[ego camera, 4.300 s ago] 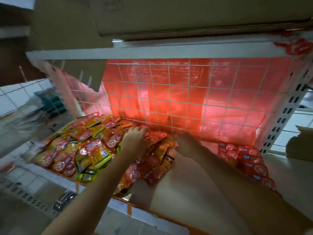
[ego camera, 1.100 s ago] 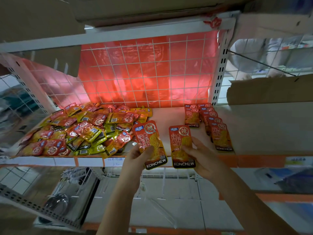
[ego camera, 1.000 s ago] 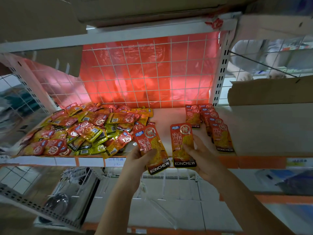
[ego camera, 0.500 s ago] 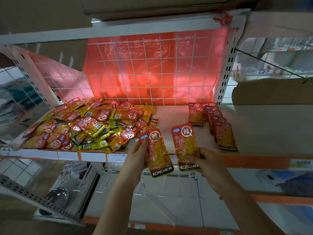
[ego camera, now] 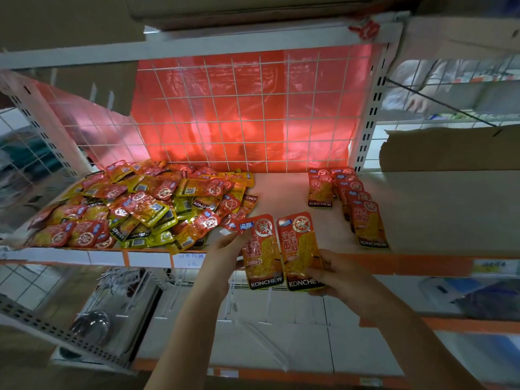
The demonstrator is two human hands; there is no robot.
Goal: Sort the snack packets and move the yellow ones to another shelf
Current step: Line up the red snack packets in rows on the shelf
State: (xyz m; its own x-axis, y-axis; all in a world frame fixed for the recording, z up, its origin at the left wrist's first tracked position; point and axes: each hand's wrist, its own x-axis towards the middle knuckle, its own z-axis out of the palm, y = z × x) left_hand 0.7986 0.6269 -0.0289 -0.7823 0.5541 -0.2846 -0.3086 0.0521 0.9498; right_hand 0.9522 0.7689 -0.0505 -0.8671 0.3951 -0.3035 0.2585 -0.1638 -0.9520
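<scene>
snack packets are in three spots right now: a big jumbled pile (ego camera: pixel 140 204) of red and yellow ones on the left of the shelf (ego camera: pixel 287 192), two neat overlapping rows (ego camera: pixel 346 198) of red ones on the right near the back grid (ego camera: pixel 253 108), and two red packets held up in front of the shelf edge. the left hand (ego camera: pixel 222 257) has the left packet (ego camera: pixel 261 251) with its fingers (ego camera: pixel 239 239) curled behind it near the top, so pinching it from the side. the right hand (ego camera: pixel 340 277) holds the right packet (ego camera: pixel 299 249) by its lower right corner, thumb on the front over the konchew strip and the rest tucked behind. the two packets sit side by side, edges just touching, both face up and upright.

my read is this is the sorting bit, reds going over to the rows on the right. to do it well i'd stack the two together first, same way up, then lay them at the front end of a row so they overlap like the rest. keep the grip at the edges so the foil doesn't crease, and don't drag them across the row or it'll fan out.

yellows look mostly buried in the pile, lots of them half under reds, so pulling reds off the top first seems the easy way to expose them. none look moved to another shelf yet, as far as i can tell from here.
</scene>
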